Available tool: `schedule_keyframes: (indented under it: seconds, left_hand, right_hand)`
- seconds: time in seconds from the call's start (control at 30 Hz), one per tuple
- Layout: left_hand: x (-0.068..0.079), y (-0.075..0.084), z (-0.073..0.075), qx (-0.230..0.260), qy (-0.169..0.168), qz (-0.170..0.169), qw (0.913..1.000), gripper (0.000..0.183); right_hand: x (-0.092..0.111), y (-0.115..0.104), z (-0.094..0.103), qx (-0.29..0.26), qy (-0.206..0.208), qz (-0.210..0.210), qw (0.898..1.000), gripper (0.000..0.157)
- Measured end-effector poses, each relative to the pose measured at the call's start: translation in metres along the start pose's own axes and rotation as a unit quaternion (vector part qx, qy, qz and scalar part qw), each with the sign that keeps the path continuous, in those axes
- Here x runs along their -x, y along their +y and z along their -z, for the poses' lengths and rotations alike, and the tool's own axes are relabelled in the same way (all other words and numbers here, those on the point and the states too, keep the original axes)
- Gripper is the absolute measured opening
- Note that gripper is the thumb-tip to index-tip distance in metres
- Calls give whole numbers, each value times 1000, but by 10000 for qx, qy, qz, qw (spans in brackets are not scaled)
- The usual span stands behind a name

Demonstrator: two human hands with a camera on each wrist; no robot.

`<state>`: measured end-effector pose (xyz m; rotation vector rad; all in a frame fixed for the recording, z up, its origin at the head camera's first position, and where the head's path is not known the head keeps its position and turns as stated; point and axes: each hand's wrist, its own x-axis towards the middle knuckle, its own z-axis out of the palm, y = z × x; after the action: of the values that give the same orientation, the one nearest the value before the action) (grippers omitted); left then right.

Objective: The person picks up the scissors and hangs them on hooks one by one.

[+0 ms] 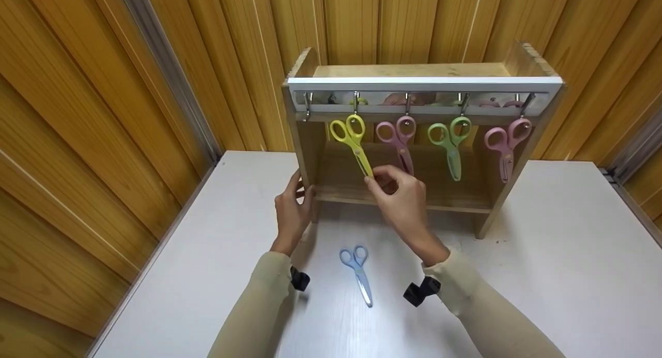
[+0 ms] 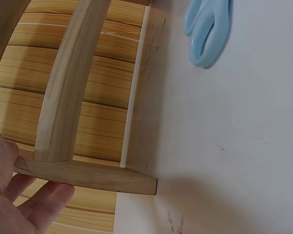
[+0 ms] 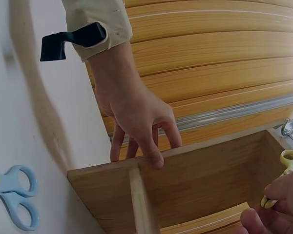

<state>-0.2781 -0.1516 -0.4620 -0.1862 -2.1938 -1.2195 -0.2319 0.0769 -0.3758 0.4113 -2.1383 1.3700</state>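
Tabletop (image 1: 574, 228) stretches past both rack edges (image 1: 503, 195); right hand (image 1: 404, 197) pinches yellow scissors (image 1: 357, 151).

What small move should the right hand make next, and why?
Probably ease the right hand off the yellow scissors: one handle loop appears to be on a hook, and the hand only pinches the lower end. The left hand grips the side of the wooden rack, which should help keep it steady.

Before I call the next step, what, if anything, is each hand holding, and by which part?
The right hand pinches the yellow scissors near the blade tip; the left hand grips the wooden rack by its left side panel.
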Motion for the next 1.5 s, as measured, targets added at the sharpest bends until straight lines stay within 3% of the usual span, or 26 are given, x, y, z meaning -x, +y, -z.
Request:
schedule_keyframes:
  seconds: [0.5,0.8,1.27,1.5]
  left_hand:
    - [0,1,0,-46,-55,126,9999,51]
    - [0,0,0,-51,9,-42,10000,51]
    - [0,1,1,34,-44,66,10000,51]
    - [0,0,1,63,-8,55,10000,50]
  right_hand:
    - [-3,11,-12,-337,28,-333,9989,12]
    - [-4,11,-15,-857,-20,-481,9952,12]
    - [-2,11,-12,-524,-285,-534,9968,19]
    - [6,10,-9,595,-591,-571,9948,41]
